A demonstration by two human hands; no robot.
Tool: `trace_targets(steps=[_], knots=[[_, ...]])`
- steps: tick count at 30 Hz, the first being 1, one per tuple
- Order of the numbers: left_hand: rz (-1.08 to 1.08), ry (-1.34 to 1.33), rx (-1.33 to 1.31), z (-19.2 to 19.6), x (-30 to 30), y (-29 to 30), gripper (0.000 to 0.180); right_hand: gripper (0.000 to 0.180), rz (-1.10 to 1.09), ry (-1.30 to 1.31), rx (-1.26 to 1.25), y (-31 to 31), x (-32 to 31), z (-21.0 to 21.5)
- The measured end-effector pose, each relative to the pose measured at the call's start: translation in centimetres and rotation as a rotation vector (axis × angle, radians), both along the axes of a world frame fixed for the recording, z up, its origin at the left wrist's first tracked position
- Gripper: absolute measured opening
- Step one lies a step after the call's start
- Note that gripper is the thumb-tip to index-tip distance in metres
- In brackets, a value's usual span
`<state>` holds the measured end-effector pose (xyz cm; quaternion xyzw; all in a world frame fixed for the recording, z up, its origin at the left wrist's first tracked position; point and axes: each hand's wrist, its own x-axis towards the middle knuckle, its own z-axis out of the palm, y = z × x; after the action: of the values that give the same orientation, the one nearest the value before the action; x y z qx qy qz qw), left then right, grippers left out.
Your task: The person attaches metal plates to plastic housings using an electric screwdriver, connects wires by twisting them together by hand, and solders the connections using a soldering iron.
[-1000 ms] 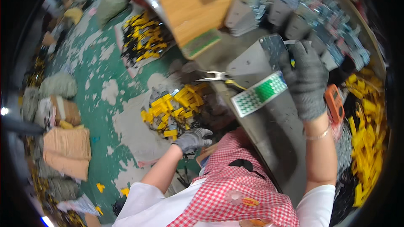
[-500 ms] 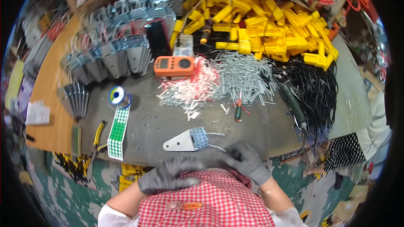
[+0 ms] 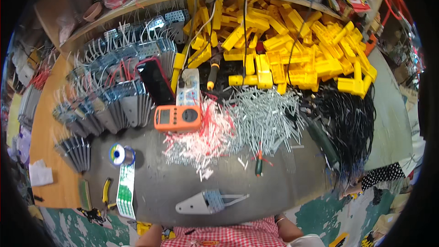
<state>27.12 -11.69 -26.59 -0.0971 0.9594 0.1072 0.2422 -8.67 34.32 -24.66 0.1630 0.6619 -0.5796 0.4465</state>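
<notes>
Both my hands are out of sight below the table's front edge. My left forearm (image 3: 150,236) and my right forearm (image 3: 289,229) show on either side of the red checked apron (image 3: 228,235). Nearest to them, on the dark tabletop, lies a grey tapered metal plate (image 3: 194,204) with holes. Its wide end carries a blue dotted piece (image 3: 214,200), and two pale wires (image 3: 235,197) stick out to the right from there. Neither arm touches the plate.
Rows of similar plates (image 3: 132,112) stand at left by a phone (image 3: 155,80). An orange multimeter (image 3: 177,118), metal pins (image 3: 263,119), yellow plastic parts (image 3: 315,64) and black wires (image 3: 352,128) fill the back. Solder spool (image 3: 122,154), sticker sheet (image 3: 125,190) and pliers (image 3: 106,191) lie front left.
My gloved hands, earlier at the table's front edge, have dropped out of view. The view has tilted up, so the table sits lower. The plate still lies on the tabletop.
</notes>
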Motion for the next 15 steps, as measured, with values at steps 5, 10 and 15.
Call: trace_targets(steps=[5, 10, 15], knots=[[0.041, -0.058, 0.152, -2.1, -5.0, -3.0, 0.036, 0.03, 0.279, 0.023, 0.071, 0.3, -2.5, -1.1], [0.087, -0.105, 0.292, -2.9, -11.1, -6.6, 0.036, 0.033, 0.566, 0.045, 0.12, -3.0, -7.1, -1.8], [0.121, -0.158, 0.387, -0.6, -13.1, -8.2, 0.037, 0.035, 0.836, 0.068, 0.115, -5.5, -7.1, -1.7]])
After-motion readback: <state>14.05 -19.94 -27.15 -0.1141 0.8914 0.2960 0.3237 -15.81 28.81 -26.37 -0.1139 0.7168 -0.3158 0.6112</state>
